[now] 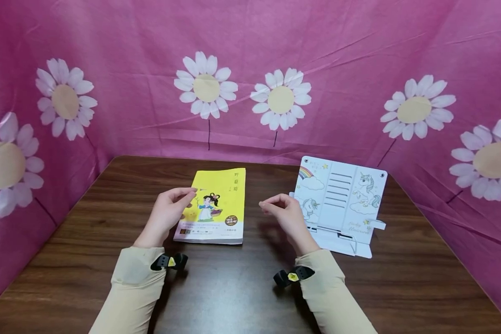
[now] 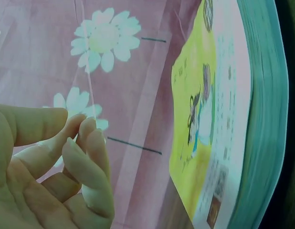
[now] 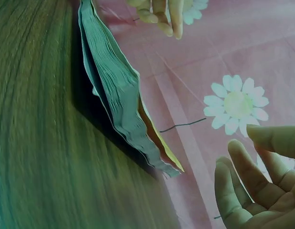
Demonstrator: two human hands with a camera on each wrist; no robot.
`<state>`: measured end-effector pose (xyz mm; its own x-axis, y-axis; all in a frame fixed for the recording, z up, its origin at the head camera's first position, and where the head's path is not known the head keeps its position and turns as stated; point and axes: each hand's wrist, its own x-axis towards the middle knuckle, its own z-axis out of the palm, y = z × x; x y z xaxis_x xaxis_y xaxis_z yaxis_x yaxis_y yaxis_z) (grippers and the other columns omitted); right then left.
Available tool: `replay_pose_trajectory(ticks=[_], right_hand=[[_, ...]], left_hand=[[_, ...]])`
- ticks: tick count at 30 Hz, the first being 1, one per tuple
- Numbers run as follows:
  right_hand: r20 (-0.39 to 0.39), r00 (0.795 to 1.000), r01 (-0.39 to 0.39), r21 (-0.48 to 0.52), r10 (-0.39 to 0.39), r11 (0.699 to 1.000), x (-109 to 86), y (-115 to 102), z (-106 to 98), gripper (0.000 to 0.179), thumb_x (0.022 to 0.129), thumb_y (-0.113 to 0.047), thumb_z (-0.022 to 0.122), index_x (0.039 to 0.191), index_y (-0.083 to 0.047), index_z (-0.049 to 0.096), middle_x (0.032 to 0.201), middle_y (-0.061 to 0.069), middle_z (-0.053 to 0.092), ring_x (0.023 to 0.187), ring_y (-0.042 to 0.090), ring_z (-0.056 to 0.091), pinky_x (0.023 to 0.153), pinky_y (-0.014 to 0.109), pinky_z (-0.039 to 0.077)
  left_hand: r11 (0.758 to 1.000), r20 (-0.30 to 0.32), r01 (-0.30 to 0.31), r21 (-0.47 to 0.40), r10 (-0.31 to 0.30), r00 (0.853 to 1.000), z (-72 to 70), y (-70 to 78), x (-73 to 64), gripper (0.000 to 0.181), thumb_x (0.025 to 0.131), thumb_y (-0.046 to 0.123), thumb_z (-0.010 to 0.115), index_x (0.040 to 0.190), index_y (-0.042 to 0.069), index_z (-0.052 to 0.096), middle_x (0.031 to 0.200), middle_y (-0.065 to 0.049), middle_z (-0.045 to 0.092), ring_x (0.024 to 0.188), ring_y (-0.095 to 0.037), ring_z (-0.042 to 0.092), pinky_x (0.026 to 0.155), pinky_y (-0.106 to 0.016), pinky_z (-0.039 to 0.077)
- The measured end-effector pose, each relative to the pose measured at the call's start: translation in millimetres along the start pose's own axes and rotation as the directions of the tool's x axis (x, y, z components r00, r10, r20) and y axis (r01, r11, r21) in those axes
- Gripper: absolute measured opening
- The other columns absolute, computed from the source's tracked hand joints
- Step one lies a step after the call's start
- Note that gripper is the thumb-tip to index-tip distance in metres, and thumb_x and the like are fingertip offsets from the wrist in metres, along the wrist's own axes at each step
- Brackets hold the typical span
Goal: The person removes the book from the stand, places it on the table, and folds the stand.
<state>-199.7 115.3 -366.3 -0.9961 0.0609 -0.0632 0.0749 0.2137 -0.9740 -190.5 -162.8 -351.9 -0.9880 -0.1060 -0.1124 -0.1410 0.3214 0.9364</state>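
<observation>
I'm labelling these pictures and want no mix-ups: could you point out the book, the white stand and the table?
Book [image 1: 213, 204]: head view, middle of the front cover.
White stand [image 1: 338, 204]: head view, slotted middle panel.
Table [image 1: 221, 283]: head view, bare stretch of the top, near side.

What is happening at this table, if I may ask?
A person's left hand hovers by a closed yellow book, and the right hand is near a white unicorn-printed stand. Neither hand holds anything. The book lies flat on the wooden table, to the left of the stand.
</observation>
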Motion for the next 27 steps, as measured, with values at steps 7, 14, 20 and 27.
replay_pose_trajectory(ticks=[7,14,20,27], right_hand=[[-0.021,0.998,0.064,0.001,-0.064,0.998,-4.5,-4,-18,0.016,0.088,-0.014,0.073,0.097,0.000,0.071,0.084,-0.002,0.071,0.083,0.021,0.067,0.086,0.036,0.056],[-0.061,0.992,0.113,0.100,-0.107,0.989,-10.6,-6,-35,0.018,0.089,-0.009,0.072,0.100,0.006,0.068,0.078,-0.010,0.070,0.074,0.009,0.067,0.073,0.023,0.056],[-0.104,0.985,0.151,0.135,-0.138,0.979,-14.5,-6,-51,0.023,0.091,-0.006,0.069,0.107,0.009,0.064,0.080,-0.012,0.071,0.075,0.006,0.070,0.077,0.025,0.059],[-0.120,0.978,0.182,0.103,-0.169,0.978,-25.0,1,-75,0.037,0.096,-0.011,0.065,0.123,0.013,0.057,0.086,-0.016,0.074,0.086,0.003,0.072,0.083,0.024,0.058]], left_hand=[[0.998,0.022,-0.065,0.009,0.065,0.998,8.4,5.7,1.6,0.038,0.102,0.025,0.056,0.132,0.003,0.062,0.130,-0.020,0.062,0.102,-0.028,0.056,0.068,-0.026,0.052],[0.986,0.044,-0.164,0.016,0.163,0.986,22.3,14.4,2.8,0.034,0.101,0.018,0.057,0.128,0.000,0.064,0.127,-0.021,0.063,0.100,-0.032,0.061,0.066,-0.025,0.056],[0.980,0.068,-0.199,-0.031,0.201,0.977,38.2,20.8,-0.6,0.031,0.100,0.012,0.057,0.126,-0.002,0.065,0.124,-0.023,0.065,0.105,-0.036,0.064,0.076,-0.035,0.060],[0.968,0.102,-0.252,-0.012,0.252,0.962,62.1,26.5,-5.6,0.031,0.098,0.011,0.059,0.125,0.000,0.066,0.124,-0.019,0.067,0.100,-0.036,0.068,0.079,-0.038,0.060]])
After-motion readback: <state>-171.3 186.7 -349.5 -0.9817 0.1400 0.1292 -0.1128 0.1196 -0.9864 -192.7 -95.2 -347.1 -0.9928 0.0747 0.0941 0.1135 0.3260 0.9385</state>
